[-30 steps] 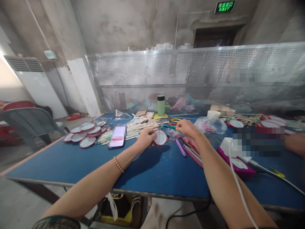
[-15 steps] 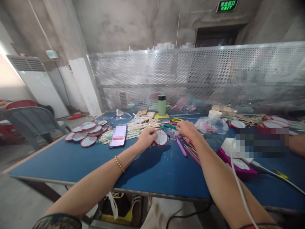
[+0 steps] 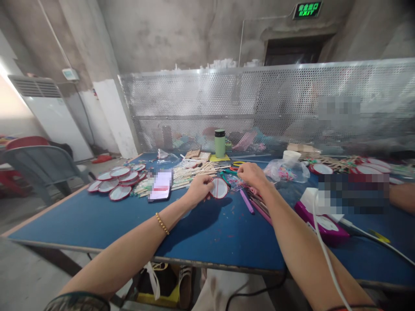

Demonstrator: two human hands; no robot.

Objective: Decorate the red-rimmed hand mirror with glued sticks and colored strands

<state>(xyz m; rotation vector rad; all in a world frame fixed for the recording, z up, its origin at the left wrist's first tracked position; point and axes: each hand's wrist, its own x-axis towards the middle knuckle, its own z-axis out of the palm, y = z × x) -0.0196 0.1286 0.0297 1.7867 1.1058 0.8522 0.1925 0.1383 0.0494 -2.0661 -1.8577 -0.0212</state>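
Note:
My left hand pinches the edge of a small round white disc with a red rim, held above the blue table. To the right, my right hand is closed over a tangle of colourful strings; whatever its fingertips hold is too small to make out. A purple pen lies just below that hand. Behind my hands, wooden sticks are heaped. At the left, several similar red-rimmed discs lie in a pile beside a phone.
A green bottle stands at the back by a perforated metal screen. Right of my right hand are a plastic bag, a purple box and a white cable. Another person's arm reaches in at the far right.
My right hand has moved slightly left, nearer the disc. My left hand keeps its pinch on the disc, almost unmoved.

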